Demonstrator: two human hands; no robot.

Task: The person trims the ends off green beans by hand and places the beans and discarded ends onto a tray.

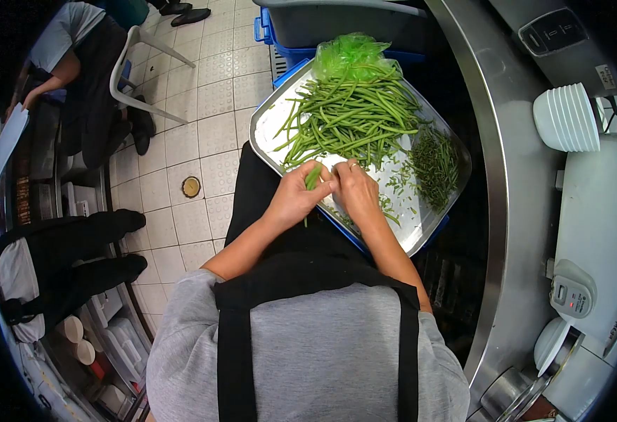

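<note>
You have a metal tray (pixel 414 228) set askew just beyond your lap. A broad pile of green beans (pixel 358 116) covers much of it, with a heap of short, dark-green trimmings (pixel 436 169) to the right and a crumpled green plastic bag (pixel 351 55) at the far end. Your left hand (pixel 298 191) and right hand (pixel 356 188) meet at the tray's near edge, just below the pile. Your left fingers are closed around a small bunch of beans (pixel 313 176), which rises between thumb and forefinger; your right fingers curl inward close beside that thumb. Your knuckles hide the right fingertips, so whether they pinch anything cannot be told. How many beans you hold is hard to make out, their lower part being covered by your palm
</note>
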